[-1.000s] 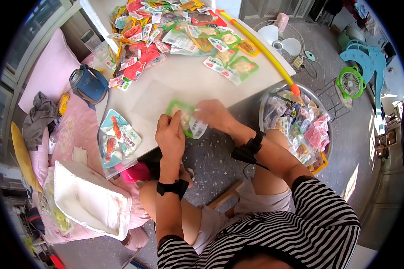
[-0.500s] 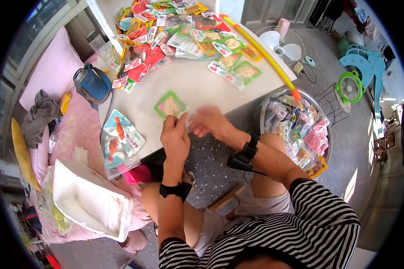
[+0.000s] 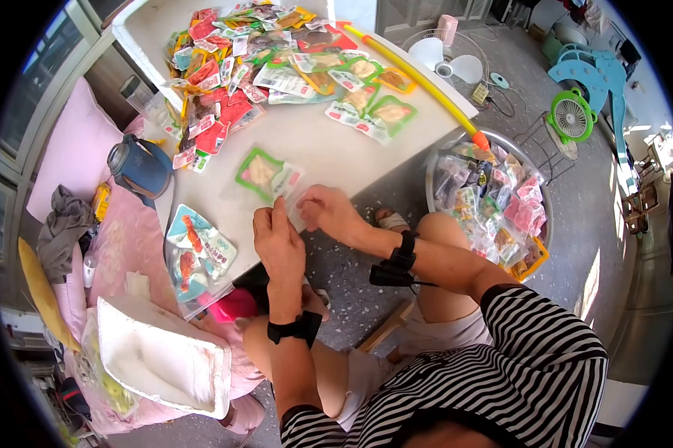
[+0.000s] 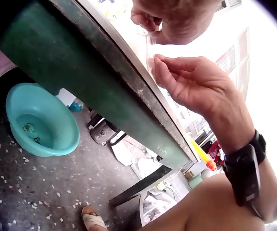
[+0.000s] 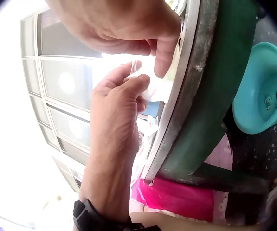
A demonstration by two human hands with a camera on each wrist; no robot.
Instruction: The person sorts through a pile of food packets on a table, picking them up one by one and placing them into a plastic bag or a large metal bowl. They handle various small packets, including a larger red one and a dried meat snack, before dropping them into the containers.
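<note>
A green-edged food packet with a pale filling and white label lies flat on the table. Clear plastic, looking like a bag, runs from it toward me. My left hand pinches the near edge of this plastic between thumb and fingertips. Close beside it on the right, my right hand has thumb and fingers curled at the same edge. In the left wrist view, my right hand pinches a thin clear strip. The right wrist view shows my left hand with clear film at its fingertips.
A heap of packets covers the table's far side. Blue-and-white packets lie at the near left corner, a blue flask behind. A yellow tube runs along the right edge. A full metal basin stands right, a foam box left.
The green-edged packet went from my fingers to the table beyond them, inside or under clear plastic. Both hands now hold the plastic's near edge. The head view has shifted slightly.
</note>
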